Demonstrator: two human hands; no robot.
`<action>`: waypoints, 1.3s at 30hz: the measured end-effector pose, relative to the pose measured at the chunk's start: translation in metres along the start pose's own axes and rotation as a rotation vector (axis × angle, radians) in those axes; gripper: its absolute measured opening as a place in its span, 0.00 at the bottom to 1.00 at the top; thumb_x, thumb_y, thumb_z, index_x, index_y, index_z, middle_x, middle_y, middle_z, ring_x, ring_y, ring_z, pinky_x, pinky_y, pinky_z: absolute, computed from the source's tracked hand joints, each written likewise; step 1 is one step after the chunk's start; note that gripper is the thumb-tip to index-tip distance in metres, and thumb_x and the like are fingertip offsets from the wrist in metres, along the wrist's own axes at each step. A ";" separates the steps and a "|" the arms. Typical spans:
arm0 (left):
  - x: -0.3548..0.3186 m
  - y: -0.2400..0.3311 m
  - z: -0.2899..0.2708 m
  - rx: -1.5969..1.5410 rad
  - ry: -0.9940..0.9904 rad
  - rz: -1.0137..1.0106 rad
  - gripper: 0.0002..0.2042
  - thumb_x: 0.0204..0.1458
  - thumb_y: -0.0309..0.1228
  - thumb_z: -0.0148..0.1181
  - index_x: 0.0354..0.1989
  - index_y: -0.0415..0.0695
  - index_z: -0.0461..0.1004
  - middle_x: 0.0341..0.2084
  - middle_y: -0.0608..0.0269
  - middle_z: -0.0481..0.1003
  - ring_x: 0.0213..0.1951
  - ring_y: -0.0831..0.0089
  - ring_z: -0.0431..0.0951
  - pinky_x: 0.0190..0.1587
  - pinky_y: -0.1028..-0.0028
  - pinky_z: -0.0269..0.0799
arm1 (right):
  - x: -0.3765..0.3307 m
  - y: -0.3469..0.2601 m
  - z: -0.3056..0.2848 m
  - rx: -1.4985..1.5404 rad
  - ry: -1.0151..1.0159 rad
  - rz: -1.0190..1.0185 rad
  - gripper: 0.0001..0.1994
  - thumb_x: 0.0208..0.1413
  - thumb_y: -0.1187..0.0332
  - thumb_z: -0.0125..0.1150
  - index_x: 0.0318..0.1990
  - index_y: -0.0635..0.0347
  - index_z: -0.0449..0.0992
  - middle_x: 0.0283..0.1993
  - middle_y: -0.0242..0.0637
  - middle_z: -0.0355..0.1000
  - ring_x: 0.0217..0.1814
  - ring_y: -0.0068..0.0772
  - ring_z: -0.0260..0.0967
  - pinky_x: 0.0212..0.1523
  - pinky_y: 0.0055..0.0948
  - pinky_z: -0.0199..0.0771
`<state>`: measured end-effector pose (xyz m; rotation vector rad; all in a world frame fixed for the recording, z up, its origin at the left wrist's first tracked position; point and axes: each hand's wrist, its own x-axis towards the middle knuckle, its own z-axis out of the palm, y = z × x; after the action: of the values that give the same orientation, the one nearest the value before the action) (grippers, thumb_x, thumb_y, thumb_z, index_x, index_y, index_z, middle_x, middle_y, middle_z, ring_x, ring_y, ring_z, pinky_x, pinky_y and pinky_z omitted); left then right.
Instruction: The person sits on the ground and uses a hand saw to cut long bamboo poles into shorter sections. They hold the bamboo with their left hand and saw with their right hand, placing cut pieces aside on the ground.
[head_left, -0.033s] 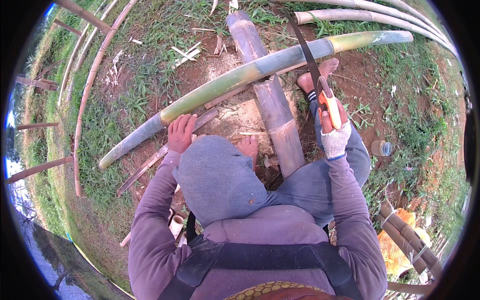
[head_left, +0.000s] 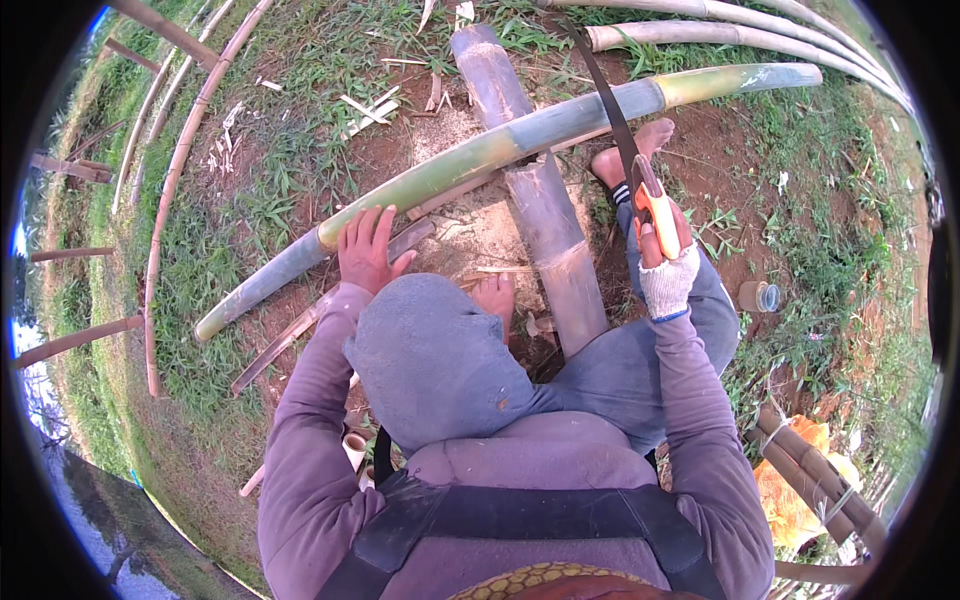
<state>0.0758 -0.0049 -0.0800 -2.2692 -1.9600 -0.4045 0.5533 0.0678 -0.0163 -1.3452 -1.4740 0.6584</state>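
Note:
A long green bamboo pole (head_left: 420,192) lies slantwise in front of me, across a thicker dry bamboo log (head_left: 560,235). My bare left hand (head_left: 368,250) rests its spread fingertips on the pole's near side, left of the log, with the thumb out to the right. In a fingerless knitted glove, my right hand (head_left: 668,262) is wrapped round the orange and dark handle of a hand saw (head_left: 612,110). The saw's long dark blade points up and away, passing over the pole near a joint; whether it touches the bamboo I cannot tell.
Sawdust (head_left: 460,235) and pale bamboo slivers (head_left: 368,118) lie on the soil and grass. A split bamboo strip (head_left: 290,340) is under the pole's left part. A small jar (head_left: 766,296) stands right of my knee. More poles (head_left: 700,35) lie at the far right; tied bamboo (head_left: 815,480) is lower right.
My left hand has shifted slightly right along the pole, and its thumb now stands out to the side. My right hand and the saw have barely moved.

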 end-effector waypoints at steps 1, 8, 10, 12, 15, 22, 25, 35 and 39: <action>0.034 0.011 -0.005 0.061 0.025 -0.048 0.44 0.46 0.53 0.77 0.73 0.56 0.66 0.64 0.56 0.73 0.67 0.52 0.71 0.72 0.50 0.62 | 0.000 -0.002 0.003 0.043 -0.007 0.049 0.22 0.63 0.77 0.65 0.65 0.67 0.74 0.59 0.46 0.78 0.60 0.36 0.77 0.63 0.35 0.75; 0.093 -0.017 0.015 -0.123 -0.330 -0.322 0.39 0.43 0.45 0.80 0.65 0.57 0.69 0.54 0.54 0.80 0.57 0.50 0.81 0.61 0.50 0.75 | 0.003 -0.015 0.023 -0.010 0.033 -0.109 0.22 0.62 0.77 0.64 0.64 0.68 0.75 0.56 0.45 0.80 0.56 0.36 0.80 0.60 0.34 0.77; 0.068 -0.039 0.015 -0.097 -0.293 -0.313 0.38 0.42 0.44 0.80 0.64 0.56 0.70 0.52 0.55 0.81 0.56 0.51 0.81 0.60 0.51 0.75 | -0.005 -0.020 0.030 -0.079 0.009 -0.155 0.22 0.62 0.77 0.65 0.64 0.68 0.75 0.57 0.47 0.80 0.56 0.38 0.81 0.59 0.35 0.79; 0.041 -0.057 0.011 -0.082 -0.264 -0.315 0.37 0.41 0.43 0.80 0.63 0.56 0.71 0.51 0.57 0.81 0.55 0.52 0.82 0.59 0.52 0.75 | -0.016 -0.024 0.039 -0.143 -0.029 -0.197 0.22 0.62 0.77 0.65 0.64 0.68 0.75 0.58 0.49 0.80 0.57 0.41 0.82 0.58 0.36 0.80; 0.007 -0.074 0.000 -0.075 -0.223 -0.339 0.37 0.40 0.42 0.79 0.63 0.56 0.71 0.51 0.58 0.81 0.54 0.53 0.82 0.58 0.53 0.76 | -0.035 -0.028 0.057 -0.083 -0.084 -0.185 0.23 0.61 0.76 0.66 0.64 0.68 0.74 0.60 0.51 0.80 0.59 0.45 0.82 0.60 0.37 0.79; -0.042 -0.102 0.001 -0.099 -0.289 -0.398 0.36 0.42 0.42 0.78 0.63 0.56 0.71 0.51 0.56 0.81 0.53 0.51 0.83 0.55 0.52 0.77 | -0.049 -0.047 0.087 -0.064 -0.159 -0.195 0.23 0.62 0.74 0.65 0.64 0.68 0.74 0.60 0.52 0.79 0.59 0.47 0.81 0.61 0.38 0.79; -0.044 -0.106 0.000 -0.099 -0.301 -0.400 0.35 0.42 0.44 0.78 0.62 0.56 0.71 0.52 0.55 0.81 0.53 0.49 0.83 0.54 0.50 0.78 | -0.046 -0.072 0.091 -0.027 -0.173 -0.146 0.22 0.63 0.74 0.65 0.64 0.69 0.74 0.59 0.51 0.80 0.59 0.44 0.81 0.61 0.38 0.78; -0.034 -0.093 -0.014 -0.073 -0.372 -0.466 0.33 0.44 0.45 0.78 0.61 0.56 0.71 0.53 0.56 0.81 0.55 0.51 0.82 0.57 0.51 0.77 | -0.077 -0.099 0.084 -0.043 -0.204 -0.133 0.23 0.66 0.68 0.66 0.65 0.70 0.74 0.56 0.51 0.81 0.56 0.39 0.81 0.59 0.36 0.79; -0.035 -0.092 -0.016 -0.077 -0.354 -0.468 0.33 0.44 0.45 0.78 0.61 0.56 0.72 0.53 0.56 0.81 0.55 0.51 0.82 0.57 0.51 0.76 | -0.079 -0.107 0.083 0.013 -0.221 -0.068 0.22 0.69 0.67 0.65 0.65 0.71 0.74 0.57 0.46 0.81 0.57 0.36 0.79 0.61 0.34 0.76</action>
<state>-0.0212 -0.0282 -0.0828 -2.0131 -2.7067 -0.1197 0.4259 -0.0141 0.0250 -1.2368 -1.6804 0.7909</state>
